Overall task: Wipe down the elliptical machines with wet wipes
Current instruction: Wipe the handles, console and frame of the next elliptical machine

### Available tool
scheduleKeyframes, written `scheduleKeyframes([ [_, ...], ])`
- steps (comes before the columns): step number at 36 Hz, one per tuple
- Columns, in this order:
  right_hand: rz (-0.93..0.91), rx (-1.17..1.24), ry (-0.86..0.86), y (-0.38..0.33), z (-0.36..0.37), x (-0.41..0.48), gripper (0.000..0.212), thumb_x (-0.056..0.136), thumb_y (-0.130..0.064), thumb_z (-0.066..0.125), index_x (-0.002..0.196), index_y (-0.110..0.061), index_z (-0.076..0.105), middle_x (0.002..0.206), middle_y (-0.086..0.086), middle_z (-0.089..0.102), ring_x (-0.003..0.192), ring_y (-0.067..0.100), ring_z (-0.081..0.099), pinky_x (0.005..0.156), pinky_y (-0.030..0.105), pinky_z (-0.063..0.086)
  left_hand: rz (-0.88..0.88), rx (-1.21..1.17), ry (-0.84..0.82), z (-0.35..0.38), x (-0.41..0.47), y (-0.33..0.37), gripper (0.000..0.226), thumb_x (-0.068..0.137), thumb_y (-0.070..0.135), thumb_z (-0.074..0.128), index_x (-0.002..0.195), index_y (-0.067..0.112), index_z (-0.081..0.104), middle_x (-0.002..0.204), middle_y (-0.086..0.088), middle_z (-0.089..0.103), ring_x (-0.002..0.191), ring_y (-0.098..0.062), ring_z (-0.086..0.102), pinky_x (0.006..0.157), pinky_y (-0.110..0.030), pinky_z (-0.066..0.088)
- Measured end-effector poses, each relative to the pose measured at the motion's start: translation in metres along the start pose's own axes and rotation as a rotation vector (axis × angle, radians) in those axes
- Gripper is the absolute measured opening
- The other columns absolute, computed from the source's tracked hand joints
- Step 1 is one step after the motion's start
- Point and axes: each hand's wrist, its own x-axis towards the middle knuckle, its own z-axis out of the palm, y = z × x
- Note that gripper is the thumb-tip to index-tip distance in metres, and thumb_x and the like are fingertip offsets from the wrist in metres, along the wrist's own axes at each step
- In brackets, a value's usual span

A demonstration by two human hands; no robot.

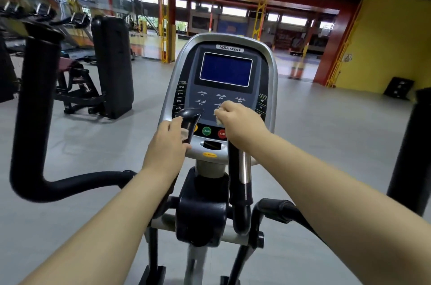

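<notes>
Silver console (268, 67): head of the elliptical machine (200, 210), dead ahead, with a dark panel inside its silver rim.
Brand: "MS FITNESS" on a plate above the blue screen (225, 69), which is blank.
Left-edge keys: P2, P4, P6, P8.
Middle panel: small profile graphs marked P1, P2, P3, P4; the lower ones are covered by the hands.
Right-edge keys: 2 and 4 can be read, the rest hidden.
Round buttons: green START button (206, 131), red STOP button (221, 133), and a yellow one mostly hidden behind the left inner grip (190, 116).
Left hand (166, 142): fingers wrapped round the left inner grip, with the left wipe (185, 133) pressed between them and the black handle.
Right hand (242, 126): clenched on the right wipe (218, 119) on top of the right inner grip (234, 168), in front of the console's lower keys.
Count: two wipes, two inner grips, two long black handlebars, one at the left (35, 98) and one at the right (412, 156).
Around: a black weight machine (112, 63) at the left on the grey floor (326, 133), a blurred orange cone (295, 70) beyond, a yellow wall (384, 40) at the right.
</notes>
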Motion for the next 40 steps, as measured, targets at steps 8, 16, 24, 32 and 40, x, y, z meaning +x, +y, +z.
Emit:
scheduleKeyframes([
  [8, -0.185, -0.678, -0.522, -0.030, 0.005, 0.002, 0.038, 0.098, -0.034, 0.034, 0.095, -0.017, 0.067, 0.112, 0.006, 0.063, 0.125, 0.030, 0.041, 0.115, 0.058, -0.002, 0.045, -0.045, 0.010, 0.003, 0.002, -0.013, 0.052, 0.091, 0.015, 0.059, 0.139, 0.017, 0.039, 0.122, -0.005, 0.047, 0.100, -0.014, 0.045, 0.076, -0.018, 0.029],
  [16, -0.355, -0.787, -0.789, -0.057, 0.023, -0.026, 0.034, 0.097, -0.032, 0.034, 0.087, -0.020, 0.064, 0.100, -0.001, 0.066, 0.120, 0.026, 0.048, 0.116, 0.054, 0.001, 0.076, -0.079, 0.021, 0.004, 0.001, -0.020, 0.055, 0.090, 0.017, 0.060, 0.140, 0.015, 0.038, 0.120, -0.006, 0.048, 0.105, -0.018, 0.048, 0.080, -0.019, 0.032],
  [24, -0.552, -0.464, -0.595, -0.045, 0.046, -0.075, 0.025, 0.092, -0.020, 0.045, 0.101, -0.015, 0.067, 0.104, 0.001, 0.066, 0.103, 0.024, 0.054, 0.104, 0.033, 0.030, 0.071, -0.103, 0.003, 0.002, 0.002, -0.020, 0.056, 0.090, 0.018, 0.060, 0.141, 0.017, 0.037, 0.120, -0.005, 0.047, 0.104, -0.017, 0.047, 0.081, -0.023, 0.034],
  [32, -0.589, -0.151, -0.286, -0.021, 0.034, -0.056, 0.013, 0.062, -0.004, 0.077, 0.063, -0.015, 0.070, 0.068, -0.001, 0.066, 0.064, 0.024, 0.062, 0.070, 0.034, 0.052, 0.047, -0.119, -0.057, -0.010, 0.000, -0.029, 0.049, 0.087, 0.022, 0.065, 0.132, 0.018, 0.048, 0.115, -0.002, 0.053, 0.102, -0.018, 0.049, 0.081, -0.026, 0.036],
  [40, -0.164, 0.259, 0.337, -0.010, 0.022, -0.010, 0.020, 0.071, 0.013, 0.062, 0.085, -0.001, 0.068, 0.089, 0.014, 0.068, 0.078, 0.036, 0.061, 0.066, 0.045, 0.054, -0.026, -0.148, -0.062, -0.011, -0.003, -0.038, 0.031, 0.082, 0.025, 0.069, 0.110, 0.018, 0.060, 0.096, 0.002, 0.060, 0.085, -0.015, 0.050, 0.067, -0.022, 0.039],
])
